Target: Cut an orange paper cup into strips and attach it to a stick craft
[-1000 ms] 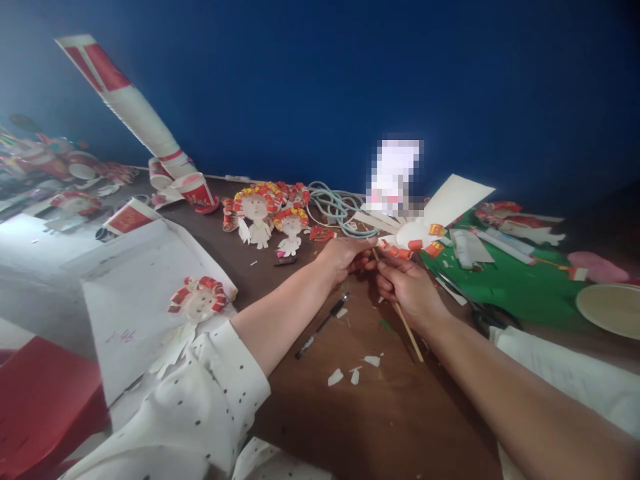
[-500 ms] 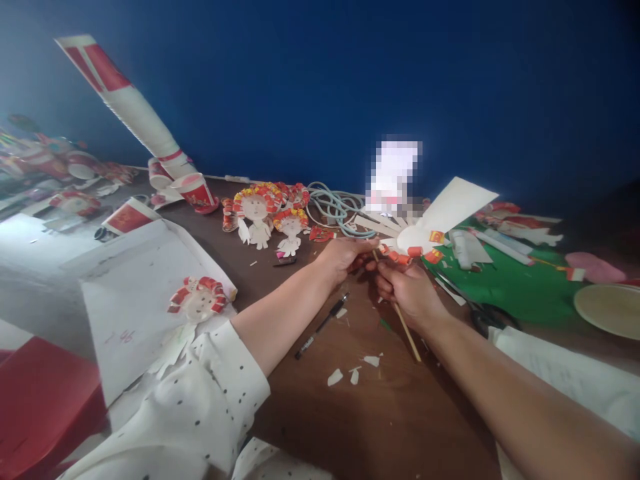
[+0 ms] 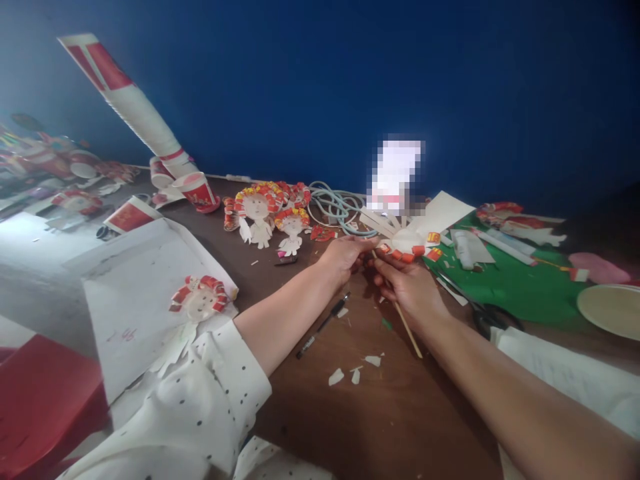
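Observation:
A paper cup cut into strips [image 3: 407, 240] is held up in front of me, white inside, with several strips on its near edge curled into red and yellow rolls. My left hand [image 3: 345, 258] is closed at its left near edge, thumb and fingers pinched together beside the upper end of a thin wooden stick [image 3: 407, 328]. My right hand [image 3: 406, 283] is closed round that stick just below the curled strips. The stick slants down toward me past the palm. The strip between my fingertips is mostly hidden.
A black pen [image 3: 323, 325] and paper scraps [image 3: 337, 377] lie on the brown table. Black-handled scissors [image 3: 487, 319] rest at right beside green paper [image 3: 530, 287]. Several paper figures [image 3: 256, 213] and a coiled cable [image 3: 335, 207] stand behind. White sheets [image 3: 135, 300] lie left.
The cut cup has tilted, and its wide white strip has swung lower and to the left. My right-hand fingers have shifted slightly on the stick. My left hand stays nearly in place.

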`<control>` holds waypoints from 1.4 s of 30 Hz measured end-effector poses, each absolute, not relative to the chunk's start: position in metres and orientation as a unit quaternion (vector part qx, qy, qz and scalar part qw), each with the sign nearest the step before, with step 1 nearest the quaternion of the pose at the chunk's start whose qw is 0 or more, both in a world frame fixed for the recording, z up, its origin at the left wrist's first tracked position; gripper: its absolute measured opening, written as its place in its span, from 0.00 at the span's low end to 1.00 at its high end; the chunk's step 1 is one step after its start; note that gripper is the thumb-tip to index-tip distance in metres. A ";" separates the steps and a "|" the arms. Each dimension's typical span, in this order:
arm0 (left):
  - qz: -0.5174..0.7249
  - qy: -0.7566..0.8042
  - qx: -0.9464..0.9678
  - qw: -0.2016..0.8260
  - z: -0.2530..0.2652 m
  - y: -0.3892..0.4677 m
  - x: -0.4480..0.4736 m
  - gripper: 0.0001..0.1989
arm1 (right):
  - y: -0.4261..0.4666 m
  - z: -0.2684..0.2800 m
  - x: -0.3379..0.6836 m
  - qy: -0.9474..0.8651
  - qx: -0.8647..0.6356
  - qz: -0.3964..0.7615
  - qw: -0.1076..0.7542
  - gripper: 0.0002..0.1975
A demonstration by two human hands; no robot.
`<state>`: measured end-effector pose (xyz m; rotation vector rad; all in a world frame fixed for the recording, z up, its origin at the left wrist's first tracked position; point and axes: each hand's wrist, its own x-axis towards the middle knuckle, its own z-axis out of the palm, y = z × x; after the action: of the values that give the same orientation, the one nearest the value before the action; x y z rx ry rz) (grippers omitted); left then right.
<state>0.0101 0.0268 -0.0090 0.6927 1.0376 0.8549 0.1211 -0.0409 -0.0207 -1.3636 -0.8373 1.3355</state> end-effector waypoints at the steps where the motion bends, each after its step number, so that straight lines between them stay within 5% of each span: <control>1: 0.394 0.473 0.311 0.724 -0.009 0.027 0.010 0.11 | -0.042 -0.020 0.120 -0.339 -0.566 0.553 0.509 0.19; 25: 0.344 0.519 0.367 0.691 -0.004 0.024 0.010 0.13 | -0.045 -0.021 0.122 -0.440 -0.603 0.463 0.478 0.24; 42: 0.361 0.457 0.322 0.746 -0.004 0.029 0.005 0.05 | -0.040 -0.022 0.128 -0.397 -0.577 0.510 0.500 0.24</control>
<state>0.0048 0.0286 -0.0041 0.7040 1.0012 0.7901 0.1282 -0.0396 -0.0217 -1.3947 -0.9590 1.2338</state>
